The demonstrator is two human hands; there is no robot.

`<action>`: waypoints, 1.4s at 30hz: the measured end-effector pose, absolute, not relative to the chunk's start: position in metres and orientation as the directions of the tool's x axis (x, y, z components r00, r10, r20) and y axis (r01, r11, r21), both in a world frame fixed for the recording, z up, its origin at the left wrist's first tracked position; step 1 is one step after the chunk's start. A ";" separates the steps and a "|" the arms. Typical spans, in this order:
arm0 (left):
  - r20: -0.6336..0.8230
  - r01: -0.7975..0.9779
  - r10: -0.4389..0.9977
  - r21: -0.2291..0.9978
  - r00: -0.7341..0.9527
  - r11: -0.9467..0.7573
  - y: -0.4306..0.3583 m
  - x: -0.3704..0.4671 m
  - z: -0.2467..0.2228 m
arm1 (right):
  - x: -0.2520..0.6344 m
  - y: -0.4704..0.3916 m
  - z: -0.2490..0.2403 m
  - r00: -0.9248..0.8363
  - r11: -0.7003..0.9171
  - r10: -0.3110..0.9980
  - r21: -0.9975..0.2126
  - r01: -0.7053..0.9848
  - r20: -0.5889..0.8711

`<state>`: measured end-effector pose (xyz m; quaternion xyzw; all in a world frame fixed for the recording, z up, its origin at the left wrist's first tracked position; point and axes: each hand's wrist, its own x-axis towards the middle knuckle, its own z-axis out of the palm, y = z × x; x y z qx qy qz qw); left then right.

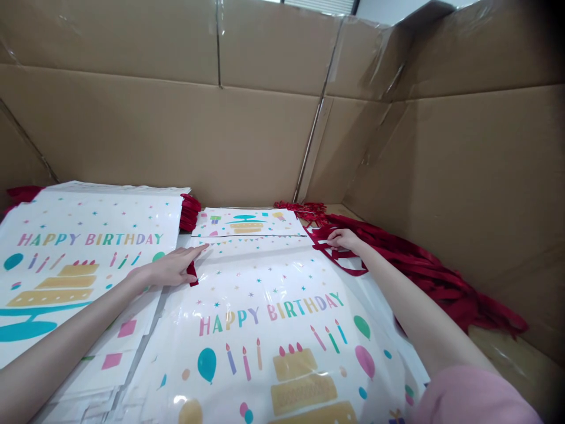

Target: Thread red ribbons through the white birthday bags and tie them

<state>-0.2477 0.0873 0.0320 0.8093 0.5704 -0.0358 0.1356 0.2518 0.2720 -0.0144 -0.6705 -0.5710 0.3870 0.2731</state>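
A white plastic bag [265, 277] printed with HAPPY BIRTHDAY, candles, balloons and a cake lies before me on a stack. My left hand [179, 268] rests at its upper left corner, index finger stretched out and thumb apart. A short bit of red ribbon [193, 273] shows beside that thumb. At the upper right corner my right hand [345, 240] has its fingers pinched on a red ribbon [353, 271], which loops below the hand. Behind the bag's top edge lies a folded printed piece [247, 221] with a dark line along its front.
A second stack of the same printed sheets [92, 218] lies on the left, with bunched red ribbons [189, 212] at its corner. A long heap of red ribbons [432, 271] runs along the right. Tall cardboard walls [265, 141] enclose the back and right side.
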 end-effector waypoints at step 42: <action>-0.194 0.918 0.900 0.159 0.389 -0.362 0.088 -0.250 0.028 | 0.159 0.050 0.078 -0.411 0.800 0.583 -0.407 0.442 0.701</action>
